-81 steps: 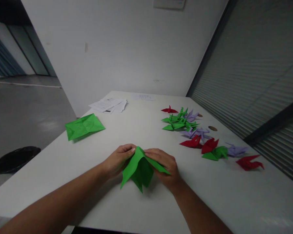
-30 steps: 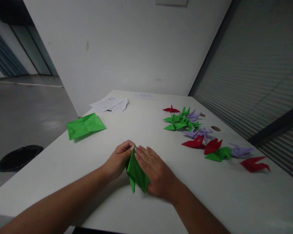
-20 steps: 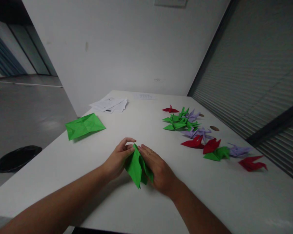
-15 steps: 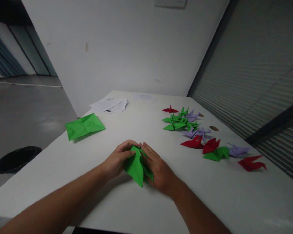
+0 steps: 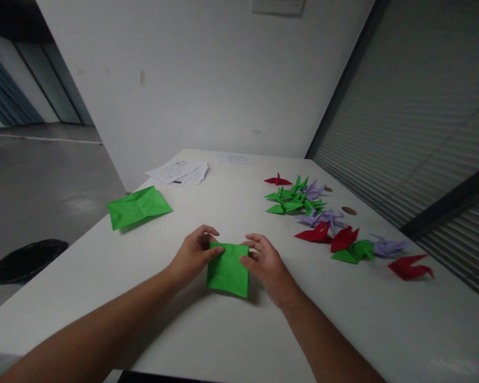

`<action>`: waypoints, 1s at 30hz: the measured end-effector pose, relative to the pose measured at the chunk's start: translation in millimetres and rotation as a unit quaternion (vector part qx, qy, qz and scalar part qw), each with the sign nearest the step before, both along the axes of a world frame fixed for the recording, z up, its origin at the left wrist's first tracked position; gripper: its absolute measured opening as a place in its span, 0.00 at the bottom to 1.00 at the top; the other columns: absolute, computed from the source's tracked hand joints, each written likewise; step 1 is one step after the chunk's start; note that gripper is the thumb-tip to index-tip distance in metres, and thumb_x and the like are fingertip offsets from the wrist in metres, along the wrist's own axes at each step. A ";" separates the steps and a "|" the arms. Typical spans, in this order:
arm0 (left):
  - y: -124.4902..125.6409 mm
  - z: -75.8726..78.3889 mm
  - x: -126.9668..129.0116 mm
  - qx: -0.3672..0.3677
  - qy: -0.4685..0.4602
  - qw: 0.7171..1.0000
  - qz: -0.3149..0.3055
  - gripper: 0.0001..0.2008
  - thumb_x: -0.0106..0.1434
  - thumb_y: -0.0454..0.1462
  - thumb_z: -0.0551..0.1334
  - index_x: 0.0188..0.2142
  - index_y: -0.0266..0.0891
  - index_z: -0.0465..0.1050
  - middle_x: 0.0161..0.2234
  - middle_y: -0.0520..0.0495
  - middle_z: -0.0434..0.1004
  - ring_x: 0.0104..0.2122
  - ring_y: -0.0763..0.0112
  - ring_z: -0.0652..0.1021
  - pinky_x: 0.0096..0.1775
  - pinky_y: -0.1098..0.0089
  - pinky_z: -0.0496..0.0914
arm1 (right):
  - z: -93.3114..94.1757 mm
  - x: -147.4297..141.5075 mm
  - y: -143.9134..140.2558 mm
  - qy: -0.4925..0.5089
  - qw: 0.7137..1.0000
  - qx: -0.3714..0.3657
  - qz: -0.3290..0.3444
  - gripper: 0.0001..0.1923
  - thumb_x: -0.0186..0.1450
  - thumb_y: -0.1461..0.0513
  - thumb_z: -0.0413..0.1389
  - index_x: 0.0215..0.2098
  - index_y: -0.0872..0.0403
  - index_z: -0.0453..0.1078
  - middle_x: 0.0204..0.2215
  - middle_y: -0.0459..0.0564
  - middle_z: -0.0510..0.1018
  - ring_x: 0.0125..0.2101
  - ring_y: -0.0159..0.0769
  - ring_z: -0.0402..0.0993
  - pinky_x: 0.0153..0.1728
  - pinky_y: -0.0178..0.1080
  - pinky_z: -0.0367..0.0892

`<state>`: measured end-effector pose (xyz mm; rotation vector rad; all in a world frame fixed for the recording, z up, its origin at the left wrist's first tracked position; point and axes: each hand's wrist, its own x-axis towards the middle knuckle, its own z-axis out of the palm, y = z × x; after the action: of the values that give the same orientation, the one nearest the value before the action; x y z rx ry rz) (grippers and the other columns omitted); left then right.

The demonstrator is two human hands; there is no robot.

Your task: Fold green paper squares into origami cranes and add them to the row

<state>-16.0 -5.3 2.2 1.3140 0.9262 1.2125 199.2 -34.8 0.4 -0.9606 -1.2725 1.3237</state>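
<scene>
A folded green paper square (image 5: 228, 269) lies flat on the white table (image 5: 223, 340) in front of me. My left hand (image 5: 193, 255) presses its upper left corner with thumb and fingertips. My right hand (image 5: 268, 266) rests against its right edge, thumb on the paper and fingers spread. Both hands touch the paper from opposite sides.
A creased green sheet (image 5: 137, 206) lies at the table's left edge. White printed papers (image 5: 178, 172) sit at the back. Several red, green and purple paper cranes (image 5: 323, 218) spread along the right side. A black bin (image 5: 26, 259) stands on the floor to the left.
The green paper stood up as a narrow folded shape between my hands; now it lies flat as a square and my hands have moved apart to its sides.
</scene>
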 end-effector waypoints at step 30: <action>20.8 -22.8 -5.6 -0.061 0.056 0.996 -0.028 0.25 0.51 0.37 0.73 0.46 0.41 0.66 0.25 0.57 0.73 0.25 0.72 0.74 0.28 0.73 0.66 | -14.5 1.6 16.7 -0.124 0.983 -0.083 -0.104 0.17 0.56 0.50 0.66 0.31 0.56 0.77 0.25 0.50 0.82 0.22 0.35 0.77 0.21 0.34 0.69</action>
<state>-21.6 15.5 -20.5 1.3111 1.0217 1.0312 200.8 -18.2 -14.1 -1.3722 -1.2201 1.1855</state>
